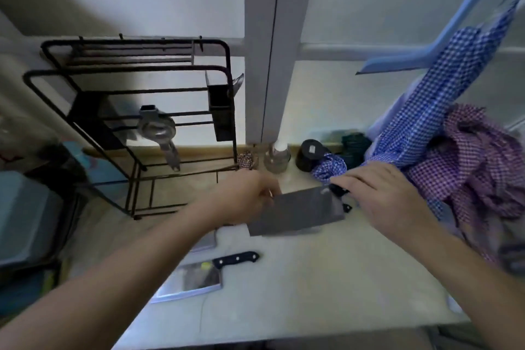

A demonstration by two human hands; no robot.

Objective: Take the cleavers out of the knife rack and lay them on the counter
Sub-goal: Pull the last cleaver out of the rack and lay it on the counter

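A dark grey cleaver [298,212] hovers low over the pale counter [312,287], blade flat and blurred by motion. My right hand [380,196] grips its black handle at the right end. My left hand [244,197] touches the blade's left edge. A second cleaver [196,278] with a black riveted handle lies on the counter nearer me. Part of a third blade [206,241] shows under my left forearm. The black wire knife rack [136,122] stands at the back left, with no cleaver visible in it.
A metal strainer [159,131] hangs on the rack. A clear jar [277,159] and a dark round container [309,155] stand by the window frame. Checked blue and purple shirts [460,156] pile up at the right. Grey bins [25,216] sit left.
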